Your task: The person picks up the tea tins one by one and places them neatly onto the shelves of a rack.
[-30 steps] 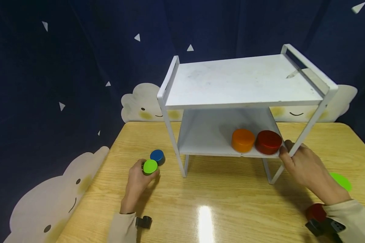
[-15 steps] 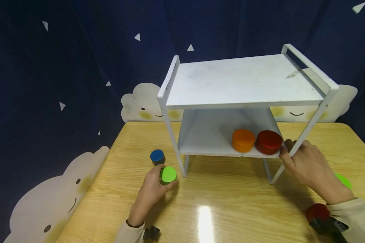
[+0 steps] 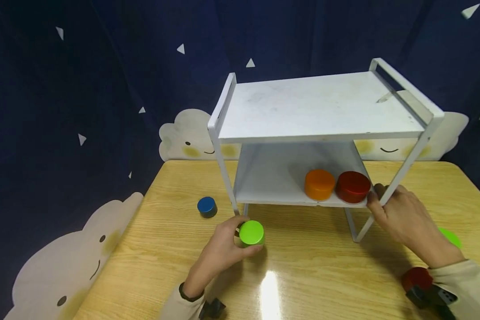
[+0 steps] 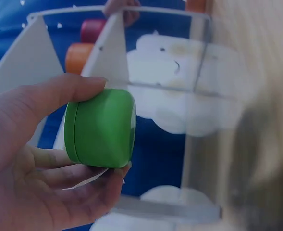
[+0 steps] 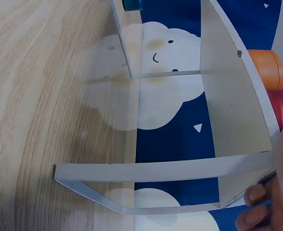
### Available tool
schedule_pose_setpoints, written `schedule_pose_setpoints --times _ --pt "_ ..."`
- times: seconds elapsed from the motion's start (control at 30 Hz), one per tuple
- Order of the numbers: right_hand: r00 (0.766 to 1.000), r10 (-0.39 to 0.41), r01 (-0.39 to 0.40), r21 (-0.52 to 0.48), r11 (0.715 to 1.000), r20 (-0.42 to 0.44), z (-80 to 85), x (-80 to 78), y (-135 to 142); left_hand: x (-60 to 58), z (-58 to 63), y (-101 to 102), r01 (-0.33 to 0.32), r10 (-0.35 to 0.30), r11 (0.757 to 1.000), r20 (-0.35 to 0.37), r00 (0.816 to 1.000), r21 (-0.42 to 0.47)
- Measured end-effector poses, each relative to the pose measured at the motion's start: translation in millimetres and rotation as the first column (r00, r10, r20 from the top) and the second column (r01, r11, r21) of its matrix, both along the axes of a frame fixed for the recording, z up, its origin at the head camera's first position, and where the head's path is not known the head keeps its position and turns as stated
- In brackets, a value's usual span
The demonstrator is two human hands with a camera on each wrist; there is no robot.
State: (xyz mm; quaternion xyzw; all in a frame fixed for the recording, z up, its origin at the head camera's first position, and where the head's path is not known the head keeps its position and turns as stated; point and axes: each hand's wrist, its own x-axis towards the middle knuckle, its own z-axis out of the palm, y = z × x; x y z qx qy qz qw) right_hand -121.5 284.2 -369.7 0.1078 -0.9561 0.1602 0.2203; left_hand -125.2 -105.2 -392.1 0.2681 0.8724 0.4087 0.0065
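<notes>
My left hand (image 3: 224, 246) pinches a small round green tin (image 3: 252, 233) between thumb and fingers, in front of the left leg of a white two-tier shelf rack (image 3: 320, 109). In the left wrist view a lid seam runs around the green tin (image 4: 103, 127), which is tipped on its side there. At the rack's right side my right hand (image 3: 404, 215) grips the frame by the lower shelf; some of its fingers are hidden behind the leg. Close to that thumb, a red tin (image 3: 353, 187) stands on the lower shelf beside an orange tin (image 3: 319, 184).
A blue tin (image 3: 207, 207) stands on the wooden table (image 3: 176, 186) left of the rack. Near the right sleeve is another red round thing (image 3: 417, 279), partly covered. A bright green round thing (image 3: 450, 237) shows behind the right forearm. A dark blue curtain (image 3: 104, 66) hangs behind.
My left hand has carried the green tin away from beside the blue tin, rightward and nearer, to the front of the rack's left leg. The right hand stays on the rack.
</notes>
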Motion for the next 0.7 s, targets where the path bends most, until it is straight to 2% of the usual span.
schedule_pose_setpoints --times 0.27,0.43,0.6,0.7 --pt "1.0 0.026 -0.026 0.001 1.0 -0.016 -2.3 -1.0 0.3 3.8 22.6 19.7 0.066 -0.066 0.998 -0.092 0.994 -0.009" --pt "1.0 0.024 -0.024 -0.002 1.0 -0.013 -2.6 -0.5 0.8 4.9 36.4 30.2 0.084 -0.076 0.996 -0.173 0.982 0.036" --pt "1.0 0.011 -0.011 -0.014 1.0 0.015 -2.1 -0.3 1.2 -0.9 48.4 40.4 0.093 -0.075 0.994 -0.278 0.958 0.054" --pt "1.0 0.016 -0.016 -0.015 1.0 0.014 -2.8 -0.4 1.4 -6.2 55.2 46.7 0.102 -0.077 0.993 -0.347 0.935 0.054"
